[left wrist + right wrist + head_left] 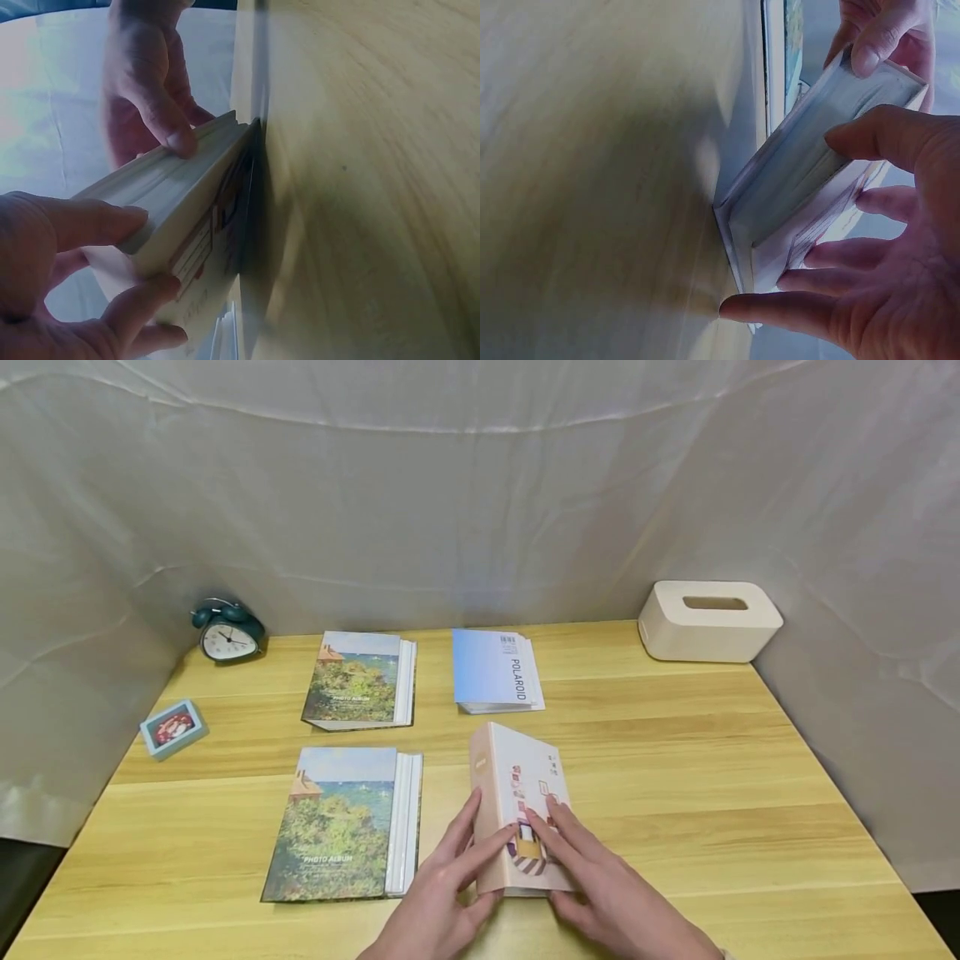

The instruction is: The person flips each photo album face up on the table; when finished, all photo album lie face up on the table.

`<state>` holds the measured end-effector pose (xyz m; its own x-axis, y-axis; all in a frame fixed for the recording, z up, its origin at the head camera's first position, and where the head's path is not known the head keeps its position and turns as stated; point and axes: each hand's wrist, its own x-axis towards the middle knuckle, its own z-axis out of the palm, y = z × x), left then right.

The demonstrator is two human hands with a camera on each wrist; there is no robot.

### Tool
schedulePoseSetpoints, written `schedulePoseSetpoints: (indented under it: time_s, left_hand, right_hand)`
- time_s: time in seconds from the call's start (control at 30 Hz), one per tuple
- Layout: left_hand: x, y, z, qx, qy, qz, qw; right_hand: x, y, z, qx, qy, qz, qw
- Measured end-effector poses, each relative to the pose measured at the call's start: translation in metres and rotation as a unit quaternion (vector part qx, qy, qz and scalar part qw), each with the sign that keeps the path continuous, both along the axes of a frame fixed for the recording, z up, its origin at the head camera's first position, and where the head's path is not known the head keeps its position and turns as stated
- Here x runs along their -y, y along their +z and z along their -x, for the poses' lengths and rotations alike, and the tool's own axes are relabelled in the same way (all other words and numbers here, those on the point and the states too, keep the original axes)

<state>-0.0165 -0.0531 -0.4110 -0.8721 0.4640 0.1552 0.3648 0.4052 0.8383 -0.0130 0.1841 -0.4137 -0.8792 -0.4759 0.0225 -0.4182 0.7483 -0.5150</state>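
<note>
A thick pale-pink photo album [534, 774] with small printed pictures on its cover stands at a tilt on the table in the head view. Both hands hold it at its near end. My left hand [442, 893] grips the spine side, thumb at the near edge and fingers over the spine and cover. On the other side, my right hand [611, 889] has fingers spread on the cover and its thumb against the near edge. In the right wrist view the page edges [802, 176] show between thumb and fingers. The album's underside is hidden.
Two landscape-covered photo albums [337, 827] [352, 681] lie on the left, one behind the other. A blue Polaroid album [487, 668] lies behind the held one. At the back are an alarm clock [228, 639] and a white tissue box [705, 631]; a small blue frame [172, 728] sits far left.
</note>
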Motion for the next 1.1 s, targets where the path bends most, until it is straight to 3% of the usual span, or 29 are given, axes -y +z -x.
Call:
schedulePoseSetpoints:
  time_s: [0.17,0.27,0.63,0.9,1.1]
  left_hand:
    - [0.001,-0.002,0.002,-0.032,0.004,0.040,0.9987]
    - [0.001,-0.003,0.002,-0.033,-0.001,0.055,0.9979]
    - [0.000,-0.007,0.006,0.029,-0.007,0.106,0.9939]
    - [-0.002,-0.011,0.008,0.074,-0.011,0.127,0.9890]
    - [-0.003,-0.011,0.007,0.068,-0.007,0.148,0.9867]
  right_hand:
    - [-0.002,0.000,0.001,0.004,-0.001,-0.018,0.9998]
    - [-0.003,-0.001,0.001,-0.005,0.003,-0.027,0.9996]
    - [-0.004,-0.002,0.001,-0.051,0.022,-0.046,0.9974]
    - [-0.002,-0.002,0.002,-0.018,0.018,-0.076,0.9968]
    - [-0.005,-0.003,0.004,-0.001,0.026,-0.073,0.9970]
